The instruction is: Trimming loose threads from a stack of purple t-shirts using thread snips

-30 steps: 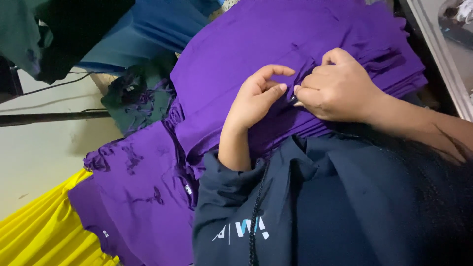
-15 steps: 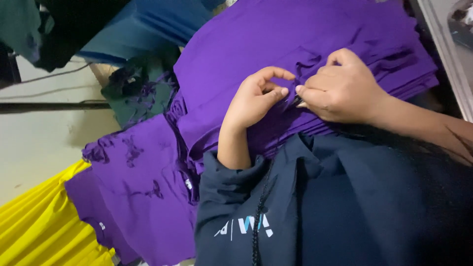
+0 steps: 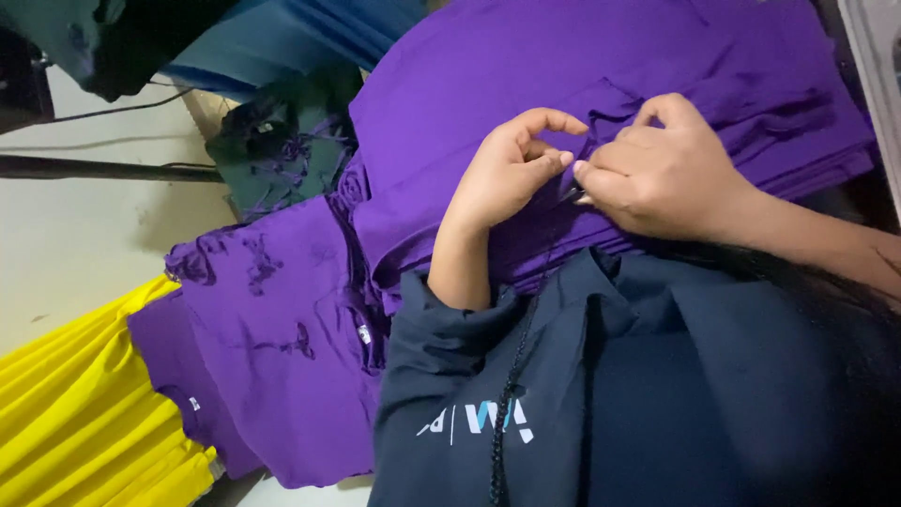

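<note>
A stack of purple fabric pieces (image 3: 526, 84) lies in front of me. My left hand (image 3: 507, 174) rests on it with thumb and forefinger pinching a small fold of the purple cloth. My right hand (image 3: 662, 169) is curled right beside it, fingertips pinching the same spot, with something small and dark, too small to identify, at its fingers. Both hands meet near the stack's near edge. My dark navy hooded top (image 3: 638, 394) fills the lower right.
More purple pieces (image 3: 282, 338) with loose thread scraps hang lower left. Yellow fabric (image 3: 84, 413) lies at the bottom left corner. Dark green cloth (image 3: 282, 150), blue cloth (image 3: 310, 38) and a pale floor with a dark cable (image 3: 84, 169) sit at the left.
The view has shifted slightly. Both hands stay pinched on the same spot of purple cloth, with only small finger movements.
</note>
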